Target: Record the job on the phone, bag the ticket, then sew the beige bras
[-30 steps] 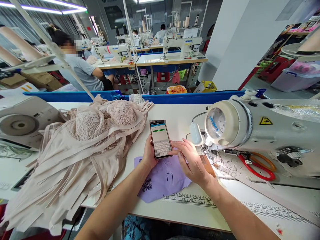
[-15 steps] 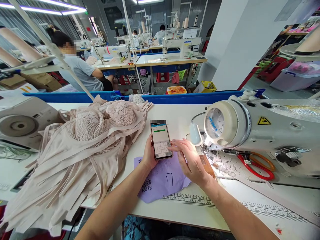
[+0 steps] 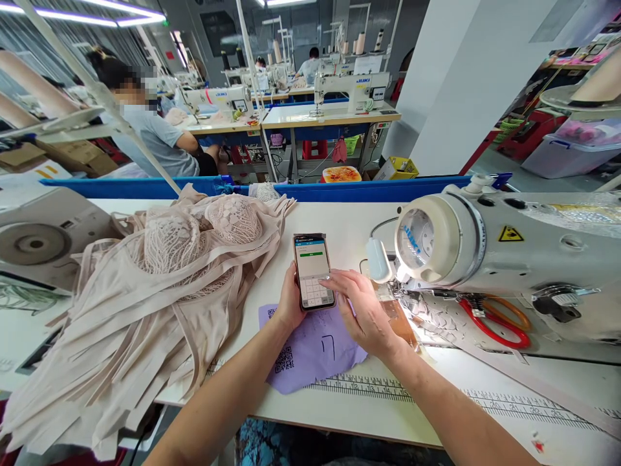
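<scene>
A smartphone [image 3: 313,265] with a number keypad on its lit screen rests in my left hand [image 3: 291,301], whose fingers wrap its left side. My right hand [image 3: 361,310] reaches in from the right, fingers stretched out, a fingertip at the keypad; it holds nothing. Under both hands lies a crumpled purple paper [image 3: 315,353] with QR codes and a handwritten mark. To the left spreads a heap of beige lace bras [image 3: 194,278], straps hanging over the table's front edge.
A sewing machine [image 3: 485,239] stands at the right, with red-handled scissors [image 3: 499,327] and fabric scraps beneath its arm. A printed ruler [image 3: 383,390] runs along the table front. Another person [image 3: 155,139] sits beyond at the left, near more machines.
My right fingertip has moved slightly left and up over the keypad. The phone has shifted a little to the right in my left hand.
</scene>
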Demonstrator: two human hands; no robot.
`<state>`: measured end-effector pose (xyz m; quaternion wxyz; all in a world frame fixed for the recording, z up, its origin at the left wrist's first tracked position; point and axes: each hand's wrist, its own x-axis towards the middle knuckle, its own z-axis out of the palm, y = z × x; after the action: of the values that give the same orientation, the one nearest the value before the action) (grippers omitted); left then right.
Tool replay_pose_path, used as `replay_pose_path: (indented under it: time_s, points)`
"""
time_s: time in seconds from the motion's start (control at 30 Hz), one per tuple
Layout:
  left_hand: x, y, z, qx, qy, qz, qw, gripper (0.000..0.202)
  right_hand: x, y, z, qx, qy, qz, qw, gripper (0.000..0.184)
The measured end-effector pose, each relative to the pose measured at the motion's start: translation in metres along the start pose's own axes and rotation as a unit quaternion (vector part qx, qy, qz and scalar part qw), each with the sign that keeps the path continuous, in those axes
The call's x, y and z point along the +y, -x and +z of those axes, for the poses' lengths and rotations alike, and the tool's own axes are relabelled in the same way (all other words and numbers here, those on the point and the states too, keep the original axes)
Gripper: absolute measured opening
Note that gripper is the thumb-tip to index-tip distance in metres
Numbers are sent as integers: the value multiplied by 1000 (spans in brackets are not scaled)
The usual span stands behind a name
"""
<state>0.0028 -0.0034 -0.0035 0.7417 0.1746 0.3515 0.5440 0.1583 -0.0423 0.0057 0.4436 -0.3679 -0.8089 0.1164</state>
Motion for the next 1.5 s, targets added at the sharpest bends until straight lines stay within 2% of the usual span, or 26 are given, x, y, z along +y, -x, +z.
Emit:
replay_pose_path:
  time_s: [0.17,0.37,0.57,0.67,0.87,1.07,1.27,1.5]
  points:
    - [-2,0,-1,5,3,2,1000,48,0,1,4,-20,8,-3,1000,37]
    - [-1,-2,-2,-4,10,-3,1000,48,2,-1,-3,20,-7,-10,1000,34]
    - [-1,-4,-5,-3,10,-15,1000,50,4,1,-3,13,1,-4,1000,31]
    - [-1,-2,-4,-2,0,-5,1000,49,2,-1,-5,19,-5,-9,1000,33]
    - [-2,4,0,-38,-24,0,999,51,-1,-5,-5,21,-7,19,1000,43]
    - [-3,6,3,-24,-44,47,998,42,2,-10,0,19,3,28,999,48]
    - [-3,7,2,-25,-52,34,998,42,6,-12,5,29,8,15,999,53]
    - [-7,6,0,-34,-63,51,996,40,8,-12,5,36,11,14,999,53]
